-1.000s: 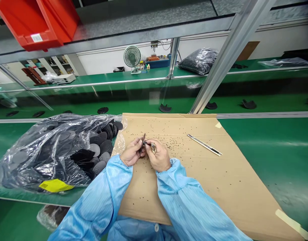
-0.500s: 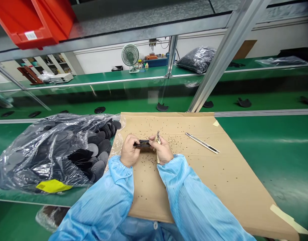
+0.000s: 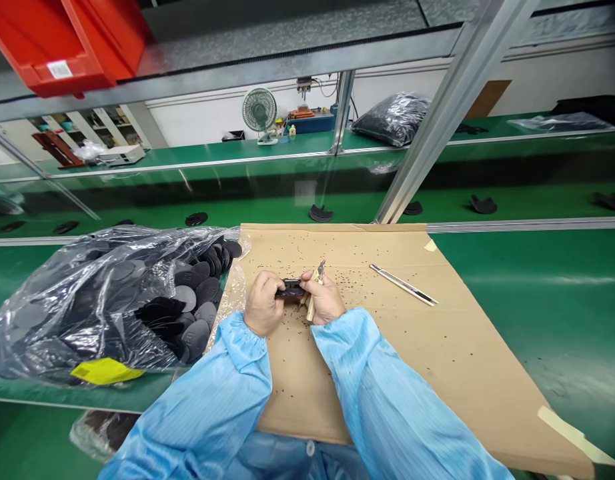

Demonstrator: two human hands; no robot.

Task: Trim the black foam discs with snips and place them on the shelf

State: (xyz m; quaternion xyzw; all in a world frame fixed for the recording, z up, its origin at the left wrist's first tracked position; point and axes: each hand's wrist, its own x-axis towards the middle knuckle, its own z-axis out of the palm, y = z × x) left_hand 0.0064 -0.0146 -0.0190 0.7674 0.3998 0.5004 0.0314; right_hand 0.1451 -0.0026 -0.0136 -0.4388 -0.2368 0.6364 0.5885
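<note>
Between my two hands is a dark, flat, rounded piece (image 3: pixel 290 291), held a little above the cardboard. My left hand (image 3: pixel 264 303) is closed on its left end with thumb and fingers. My right hand (image 3: pixel 327 300) is closed around cutting pliers (image 3: pixel 311 308) with cream handles, their metal jaws pointing up and away past the fingers. The right thumb and fingertips also touch the piece's right end. Whether the piece is one part or several pressed together I cannot tell. Small dark scraps lie on the cardboard sheet (image 3: pixel 387 367) below.
A clear plastic bag (image 3: pixel 102 300) full of black oval pieces (image 3: pixel 207 290) lies at the left. A slim knife-like tool (image 3: pixel 403 285) rests on the cardboard to the right. Behind, dark parts (image 3: pixel 321 213) sit on a green belt. A metal post (image 3: pixel 437 120) and red bin (image 3: pixel 82 53) stand beyond.
The dark piece has tilted, showing more of its face, and moved slightly right with my left hand. The pliers have leaned over to the right. The parts on the belt have shifted slightly left.
</note>
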